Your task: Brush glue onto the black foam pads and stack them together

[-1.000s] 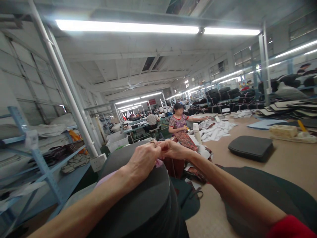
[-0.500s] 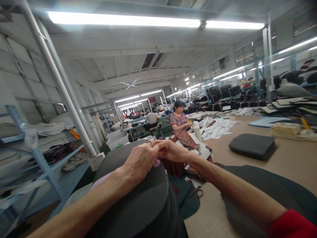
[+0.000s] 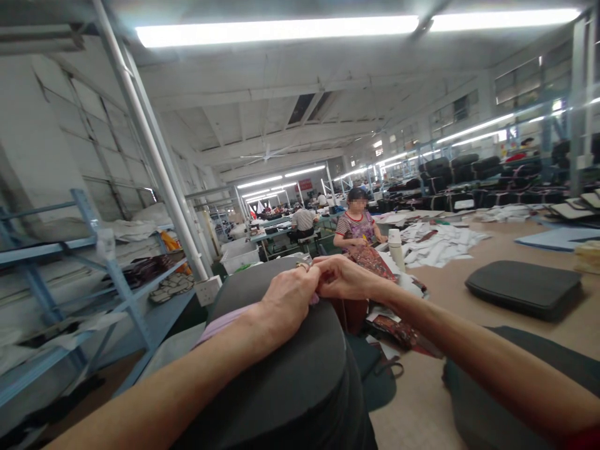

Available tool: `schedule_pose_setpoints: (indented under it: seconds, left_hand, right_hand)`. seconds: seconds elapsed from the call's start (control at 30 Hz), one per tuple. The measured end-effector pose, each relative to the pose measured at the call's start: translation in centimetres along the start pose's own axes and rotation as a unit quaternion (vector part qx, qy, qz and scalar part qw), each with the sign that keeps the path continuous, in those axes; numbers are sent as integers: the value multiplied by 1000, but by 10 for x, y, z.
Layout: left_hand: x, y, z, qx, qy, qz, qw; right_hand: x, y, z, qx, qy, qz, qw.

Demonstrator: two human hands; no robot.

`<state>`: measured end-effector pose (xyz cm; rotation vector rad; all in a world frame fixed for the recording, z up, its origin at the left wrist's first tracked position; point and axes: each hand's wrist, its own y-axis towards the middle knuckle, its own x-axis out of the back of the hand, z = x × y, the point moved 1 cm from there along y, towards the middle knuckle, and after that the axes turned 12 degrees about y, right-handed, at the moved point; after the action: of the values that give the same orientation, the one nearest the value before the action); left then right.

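Note:
A stack of dark grey padded panels (image 3: 281, 375) stands in front of me, with a lilac cloth strip (image 3: 222, 324) running across its top. My left hand (image 3: 291, 295) is closed on the strip over the stack's far right edge, and a ring shows on one finger. Pressed against it, my right hand (image 3: 345, 279) pinches at the same spot with bent fingers. A bit of the strip pokes out below the hands; the fingertips and whatever knot they hold are hidden.
On the brown table (image 3: 422, 381) to the right lie a grey padded panel (image 3: 522, 286), dark flat pieces (image 3: 482, 394), white scraps (image 3: 440, 240) and a pale bottle (image 3: 396, 250). A co-worker (image 3: 359, 222) sits beyond, handling patterned cloth. Blue shelving (image 3: 124, 306) stands left.
The view has swung a little left, so everything sits further right. My hands stay together on the strip, their fingers shifted slightly.

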<state>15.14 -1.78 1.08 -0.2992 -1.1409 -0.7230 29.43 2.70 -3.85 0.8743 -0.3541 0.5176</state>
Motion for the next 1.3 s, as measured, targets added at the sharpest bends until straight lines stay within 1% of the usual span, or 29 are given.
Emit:
schedule_pose_setpoints:
  seconds: [0.13, 0.3, 0.37, 0.47, 0.53, 0.63, 0.73, 0.83, 0.93, 1.0, 1.07, 1.17, 1.3]
  left_hand:
    - [5, -9, -1, -1, -43, 14, 999]
    - [5, -14, -1, -41, -40, 11, 998]
    - [3, -12, 4, -56, -58, -4, 997]
    - [-2, -9, 12, -46, -101, -36, 993]
    - [-4, -8, 15, -44, -106, -51, 992]
    - [-6, -9, 14, -49, -93, -62, 993]
    - [-7, -8, 12, -41, -97, -71, 992]
    - [-9, -4, 14, -30, -121, -57, 991]
    - [-11, 2, 18, -23, -157, -26, 987]
    - [-13, 5, 20, -28, -179, -14, 983]
    - [-14, 6, 21, -30, -191, -12, 981]
    - [-15, 5, 21, -31, -195, -22, 980]
    - [-17, 8, 15, -47, -205, -18, 977]
  right_hand:
    - [-1, 4, -13, -29, 77, 15, 996]
    - [0, 2, -13, -28, 72, 34, 996]
    - [0, 0, -13, -23, 61, 20, 998]
    - [0, -7, -13, -14, 62, -31, 997]
    - [1, -11, -11, -16, 67, -53, 996]
    - [1, -14, -7, -19, 58, -43, 997]
    - [1, -13, -3, -9, 39, -53, 998]
    - [1, -10, -1, 7, -22, -58, 998]
    - [2, -8, 0, 23, -98, -28, 995]
    - [2, -7, 1, 26, -122, -13, 992]
    - [2, -8, 2, 22, -122, -13, 992]
    - [1, -11, 3, 11, -95, -25, 995]
    - [1, -17, 0, 1, -88, -51, 995]
